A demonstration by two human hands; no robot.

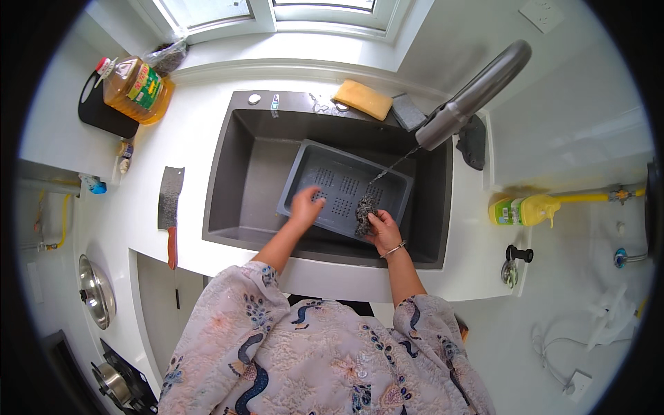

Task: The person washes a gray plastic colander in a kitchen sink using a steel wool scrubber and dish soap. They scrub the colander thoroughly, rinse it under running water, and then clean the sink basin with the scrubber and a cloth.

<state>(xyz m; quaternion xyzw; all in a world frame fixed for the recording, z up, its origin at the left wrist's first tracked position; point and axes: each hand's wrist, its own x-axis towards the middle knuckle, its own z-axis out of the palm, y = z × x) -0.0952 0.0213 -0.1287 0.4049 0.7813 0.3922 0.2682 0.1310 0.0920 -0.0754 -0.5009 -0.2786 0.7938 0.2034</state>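
My right hand [384, 232] grips a dark grey steel wool scrubber [364, 213] over the grey perforated basket [382, 171]. A thin stream of water from the grey faucet [462, 112] runs down close to the scrubber's top. My left hand [305, 207] hovers above the basket's left part, fingers apart, holding nothing. The basket sits tilted at an angle inside the dark grey sink [242, 180]. Part of the scrubber is hidden by my right fingers.
Left of the sink lies a cleaver [169, 207] with a wooden handle. An oil bottle [142, 90] stands farther back. A yellow sponge [363, 99] and a grey sponge [408, 112] rest on the back rim. At right lies a yellow detergent bottle [526, 209].
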